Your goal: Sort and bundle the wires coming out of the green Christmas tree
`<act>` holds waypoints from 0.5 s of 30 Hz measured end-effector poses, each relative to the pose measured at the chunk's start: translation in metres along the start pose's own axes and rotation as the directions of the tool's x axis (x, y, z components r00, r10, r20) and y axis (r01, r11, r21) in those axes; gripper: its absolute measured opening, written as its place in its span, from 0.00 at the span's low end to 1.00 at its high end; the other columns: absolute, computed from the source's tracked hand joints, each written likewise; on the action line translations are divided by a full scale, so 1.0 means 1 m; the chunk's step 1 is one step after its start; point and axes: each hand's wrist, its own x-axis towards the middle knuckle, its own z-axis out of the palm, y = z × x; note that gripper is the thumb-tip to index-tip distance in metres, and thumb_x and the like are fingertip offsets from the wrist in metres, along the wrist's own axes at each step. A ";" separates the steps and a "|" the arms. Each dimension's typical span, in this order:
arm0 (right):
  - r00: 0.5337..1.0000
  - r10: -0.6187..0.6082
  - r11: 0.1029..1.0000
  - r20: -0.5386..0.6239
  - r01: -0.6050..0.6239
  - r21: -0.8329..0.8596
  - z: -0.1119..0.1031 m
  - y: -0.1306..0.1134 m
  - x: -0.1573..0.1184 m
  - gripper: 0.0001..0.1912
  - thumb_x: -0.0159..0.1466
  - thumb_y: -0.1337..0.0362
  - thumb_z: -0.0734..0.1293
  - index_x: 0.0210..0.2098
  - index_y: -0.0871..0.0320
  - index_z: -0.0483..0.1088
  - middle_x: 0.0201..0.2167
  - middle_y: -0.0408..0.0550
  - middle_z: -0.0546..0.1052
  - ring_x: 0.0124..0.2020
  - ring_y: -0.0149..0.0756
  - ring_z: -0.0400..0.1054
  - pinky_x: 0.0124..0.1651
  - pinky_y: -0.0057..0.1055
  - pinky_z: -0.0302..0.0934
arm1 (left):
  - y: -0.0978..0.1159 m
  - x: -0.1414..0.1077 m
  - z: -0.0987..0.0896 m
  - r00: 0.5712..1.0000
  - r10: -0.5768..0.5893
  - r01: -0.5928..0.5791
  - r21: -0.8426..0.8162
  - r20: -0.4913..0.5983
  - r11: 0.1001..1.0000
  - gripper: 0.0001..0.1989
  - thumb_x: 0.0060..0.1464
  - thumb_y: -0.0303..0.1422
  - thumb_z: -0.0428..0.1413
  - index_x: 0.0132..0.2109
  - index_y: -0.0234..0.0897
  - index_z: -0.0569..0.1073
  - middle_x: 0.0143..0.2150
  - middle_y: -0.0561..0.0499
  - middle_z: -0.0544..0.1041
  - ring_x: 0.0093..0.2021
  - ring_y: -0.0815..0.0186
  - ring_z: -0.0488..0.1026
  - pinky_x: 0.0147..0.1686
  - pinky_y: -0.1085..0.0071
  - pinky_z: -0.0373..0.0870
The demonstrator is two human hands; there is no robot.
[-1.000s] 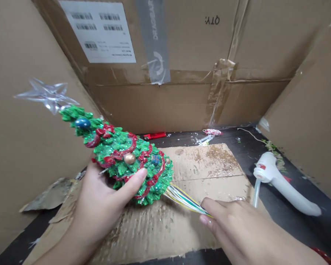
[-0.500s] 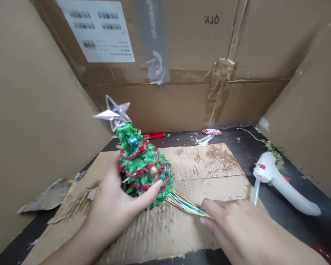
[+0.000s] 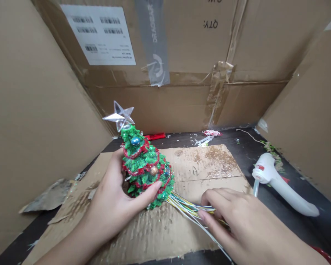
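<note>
A small green Christmas tree figurine (image 3: 143, 162) with red garlands and coloured balls leans slightly left over the cardboard mat. Its top carries a clear plastic star (image 3: 120, 117). My left hand (image 3: 118, 187) wraps around the tree's left side, thumb across the lower front. From the tree's base a bundle of thin wires (image 3: 184, 206), white, yellow, green and blue, runs to the right. My right hand (image 3: 231, 213) has its thumb and fingers around part of this bundle. Some white wires hang loose below that hand.
A white glue gun (image 3: 281, 184) lies at the right on the dark table. Beneath the tree is a stained cardboard mat (image 3: 209, 162). Behind it lie a red tool (image 3: 156, 136) and a bundle of pink-white thread (image 3: 211, 133). Cardboard walls (image 3: 182, 106) enclose the space.
The wires have spread apart, with white strands now dropping below my right hand, whose fingers have loosened a little. The tree has tipped slightly more upright in my left hand.
</note>
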 end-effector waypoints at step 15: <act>0.895 -0.124 0.987 -0.428 0.154 0.036 -0.007 -0.003 0.000 0.07 0.66 0.68 0.60 0.43 0.56 0.65 0.34 0.44 0.73 0.35 0.31 0.70 0.35 0.28 0.63 | -0.002 -0.003 -0.005 1.000 0.005 -0.006 -0.104 -0.009 0.995 0.25 0.42 0.38 0.62 0.49 0.47 0.65 0.52 0.57 0.72 0.56 0.64 0.69 0.58 0.75 0.63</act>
